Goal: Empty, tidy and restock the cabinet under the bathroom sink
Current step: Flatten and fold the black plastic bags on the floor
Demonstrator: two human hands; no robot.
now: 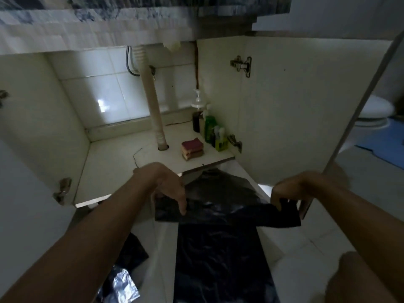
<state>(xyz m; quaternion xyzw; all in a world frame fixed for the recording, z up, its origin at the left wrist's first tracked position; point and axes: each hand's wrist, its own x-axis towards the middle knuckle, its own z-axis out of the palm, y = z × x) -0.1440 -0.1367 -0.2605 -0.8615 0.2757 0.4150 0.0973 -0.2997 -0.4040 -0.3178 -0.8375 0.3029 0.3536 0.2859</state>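
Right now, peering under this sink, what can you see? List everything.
black plastic bag: one, black, on the floor before the cabinet
stacked rectangular sponges: two, dark red over tan, cabinet floor
white ribbed drain pipe: one, white, enters the cabinet floor
plastic bottles: count unclear, brown, green, yellow, along the right wall
open cabinet door: one, white, right
white toilet: one, white, far right
blue floor mat: one, blue, beside the toilet
crumpled silvery sheet: one, silver, floor, lower left
left hand: one, fingers on the bag's top edge
right hand: one, pinches the bag's top edge
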